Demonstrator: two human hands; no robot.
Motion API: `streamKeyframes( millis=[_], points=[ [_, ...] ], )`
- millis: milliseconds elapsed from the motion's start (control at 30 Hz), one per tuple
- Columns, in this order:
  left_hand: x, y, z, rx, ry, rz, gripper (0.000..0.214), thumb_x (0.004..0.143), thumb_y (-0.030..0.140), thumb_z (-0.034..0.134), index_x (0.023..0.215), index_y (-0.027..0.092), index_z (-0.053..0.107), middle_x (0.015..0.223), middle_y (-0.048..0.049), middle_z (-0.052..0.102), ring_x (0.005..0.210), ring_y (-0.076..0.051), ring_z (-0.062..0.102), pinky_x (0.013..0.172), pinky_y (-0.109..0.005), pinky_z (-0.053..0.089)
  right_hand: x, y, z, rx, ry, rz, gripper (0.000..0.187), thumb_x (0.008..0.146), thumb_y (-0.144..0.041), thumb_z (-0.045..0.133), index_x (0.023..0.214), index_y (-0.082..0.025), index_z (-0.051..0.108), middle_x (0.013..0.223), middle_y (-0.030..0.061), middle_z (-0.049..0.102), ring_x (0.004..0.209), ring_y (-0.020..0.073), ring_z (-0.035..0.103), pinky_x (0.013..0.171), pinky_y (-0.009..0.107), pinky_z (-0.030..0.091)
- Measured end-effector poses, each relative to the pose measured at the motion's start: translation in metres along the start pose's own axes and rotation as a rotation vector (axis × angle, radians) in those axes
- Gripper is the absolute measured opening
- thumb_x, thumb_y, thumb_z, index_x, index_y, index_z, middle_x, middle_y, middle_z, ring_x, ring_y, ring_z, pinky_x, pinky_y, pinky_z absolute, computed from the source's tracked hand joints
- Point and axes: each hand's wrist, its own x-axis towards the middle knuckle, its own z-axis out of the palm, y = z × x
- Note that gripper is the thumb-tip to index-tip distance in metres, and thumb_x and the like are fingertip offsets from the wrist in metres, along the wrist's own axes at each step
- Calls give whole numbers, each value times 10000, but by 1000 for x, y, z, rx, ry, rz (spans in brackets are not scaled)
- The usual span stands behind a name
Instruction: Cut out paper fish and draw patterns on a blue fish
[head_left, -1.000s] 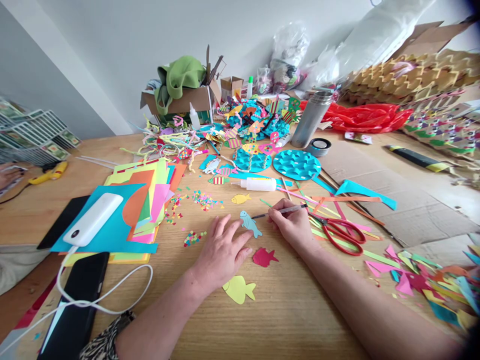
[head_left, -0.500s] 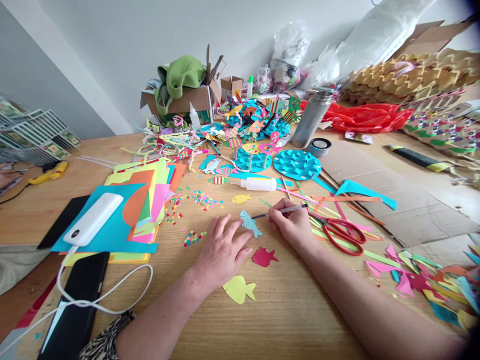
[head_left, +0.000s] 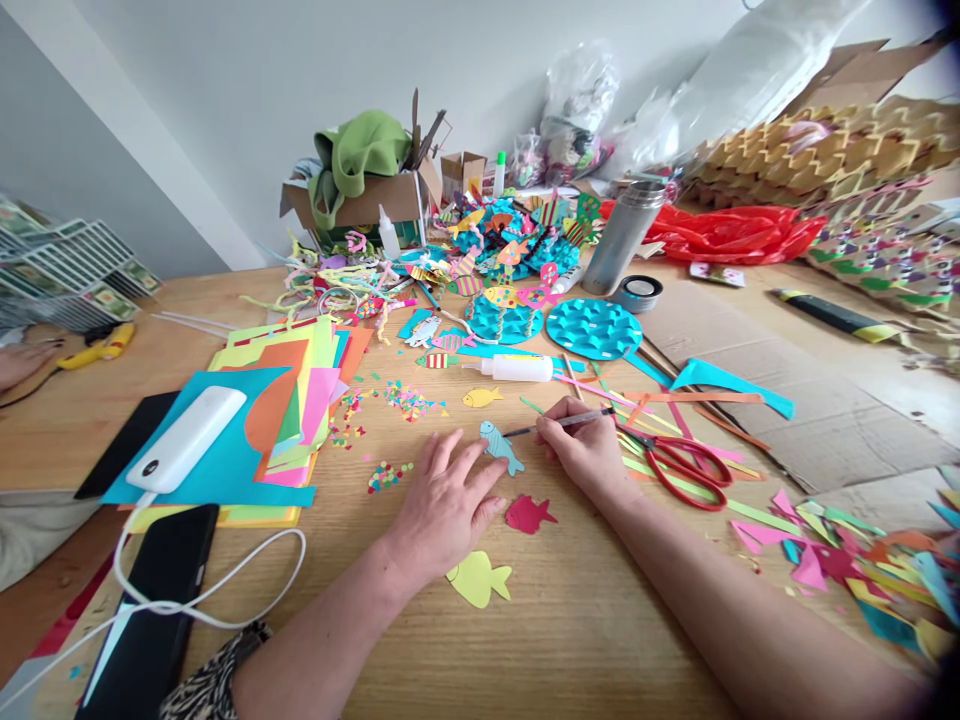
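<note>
My left hand [head_left: 444, 503] lies flat on the wooden table [head_left: 570, 620] with fingers spread, its fingertips touching the left edge of a blue paper fish [head_left: 499, 446]. My right hand [head_left: 587, 451] is closed in a writing grip on a thin pen [head_left: 559, 422], whose tip touches the blue fish. A red paper fish [head_left: 529, 514] lies just below the blue one, between my hands. A yellow paper fish [head_left: 478, 578] lies beside my left wrist. A smaller yellow fish [head_left: 481, 397] lies farther back.
Red-handled scissors [head_left: 682, 465] and paper strips lie right of my right hand. A glue bottle [head_left: 517, 368], blue discs [head_left: 592, 328], confetti [head_left: 388, 475], a coloured paper stack [head_left: 285, 400], a white power bank [head_left: 186, 437] and black phone [head_left: 154, 610] surround them. Another person's hand [head_left: 19, 362] shows at far left.
</note>
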Motion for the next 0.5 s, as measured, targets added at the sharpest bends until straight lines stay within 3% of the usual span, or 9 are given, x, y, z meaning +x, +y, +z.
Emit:
streamKeyframes(
  millis=[133, 500],
  points=[
    [-1, 1, 1, 25, 20, 21, 382, 968, 412, 467, 1333, 336, 549, 1392, -59, 480, 1346, -334, 329, 1114, -624, 298, 0, -2, 1, 7, 3, 6, 130, 671, -260, 615, 587, -198, 537, 499, -10, 592, 398, 104, 475, 404, 227, 358],
    [-2, 1, 3, 33, 21, 26, 381, 964, 430, 464, 1318, 332, 563, 1397, -73, 474, 1346, -328, 333, 1124, -608, 287, -1, -3, 2, 16, 3, -2, 134, 664, -261, 620, 580, -202, 534, 497, -9, 590, 393, 106, 475, 396, 230, 356]
  ],
)
